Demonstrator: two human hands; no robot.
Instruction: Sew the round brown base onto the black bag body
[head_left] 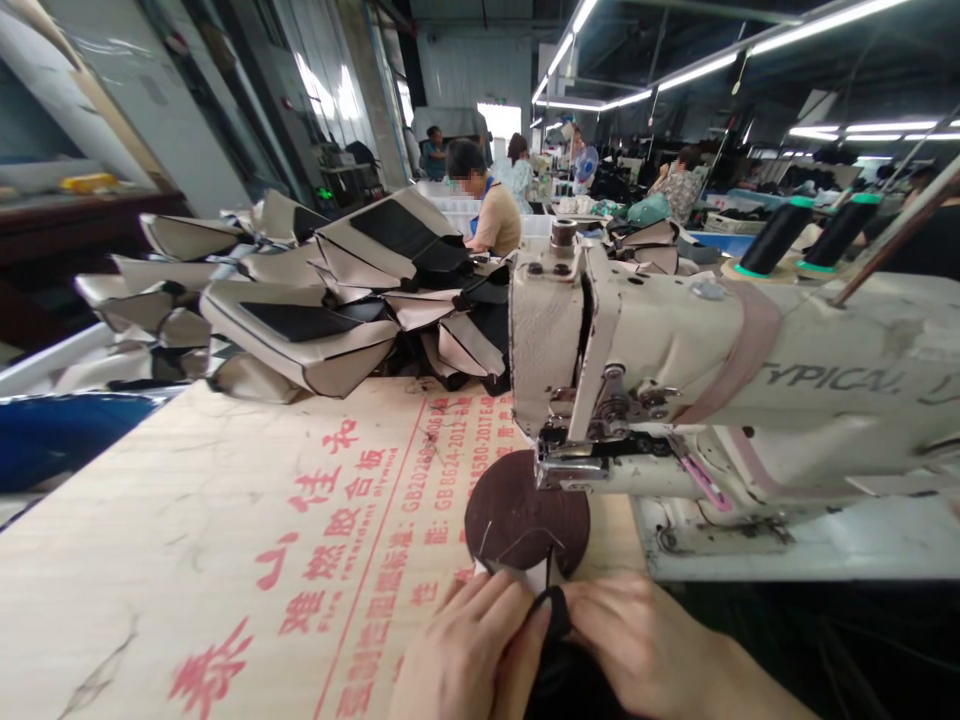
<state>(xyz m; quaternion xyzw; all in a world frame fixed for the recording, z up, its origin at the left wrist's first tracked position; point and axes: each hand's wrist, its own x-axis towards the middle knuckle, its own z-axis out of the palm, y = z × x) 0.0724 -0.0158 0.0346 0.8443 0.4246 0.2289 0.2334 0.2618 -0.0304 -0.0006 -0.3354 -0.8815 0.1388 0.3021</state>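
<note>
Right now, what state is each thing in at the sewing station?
Left hand: fingers pinched on the black fabric piece.
Right hand: fingers gripping the same black fabric piece.
Dark round disc: flat on the plywood board, partly under the sewing machine head.
Thread cones: upright behind the machine.
Stitched tan-and-black pieces: piled loosely at the board's far edge.
</note>
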